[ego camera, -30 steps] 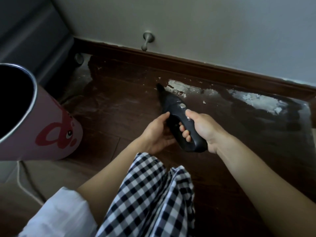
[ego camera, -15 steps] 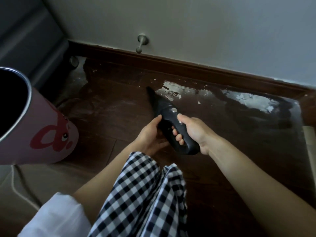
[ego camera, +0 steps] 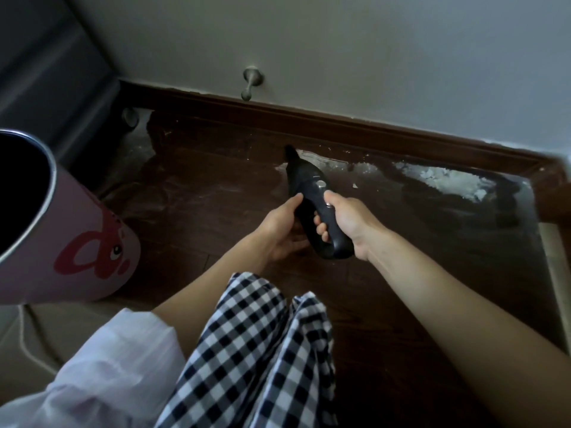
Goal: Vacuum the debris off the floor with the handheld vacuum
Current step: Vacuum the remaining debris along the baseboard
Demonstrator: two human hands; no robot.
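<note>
Item one: vacuum [ego camera: 312,193], black, handheld, tapered to a narrow nozzle. We find it held low over the dark wood floor [ego camera: 216,193], nozzle pointing away from the person toward the skirting [ego camera: 340,118], its tip at the left end of the debris.

Item two: right hand [ego camera: 349,223]. We record it wrapped tight round the vacuum's loop handle, fingers curled through the opening and the thumb lying on top, just behind the round button.

Item three: left hand [ego camera: 281,233]. We note it cupped against the vacuum's left side and underside, thumb resting on the body; we cannot tell whether it is truly gripping or only steadying.

Item four: debris [ego camera: 445,180], white flakes and powder, lying along the foot of the skirting to the right of the nozzle. The heaviest patch sits well right; one loose flake [ego camera: 355,185] lies just right of the vacuum's body.

Item five: bin [ego camera: 61,230], pink, with a red cartoon figure and a metal rim, standing at the left, well apart from the vacuum.

Item six: door stop [ego camera: 251,81], metal, fixed to the wall [ego camera: 370,57] above the skirting.

Item seven: checked cloth [ego camera: 259,350], black and white, at the bottom centre, with a white sleeve [ego camera: 102,372] to its left.
</note>
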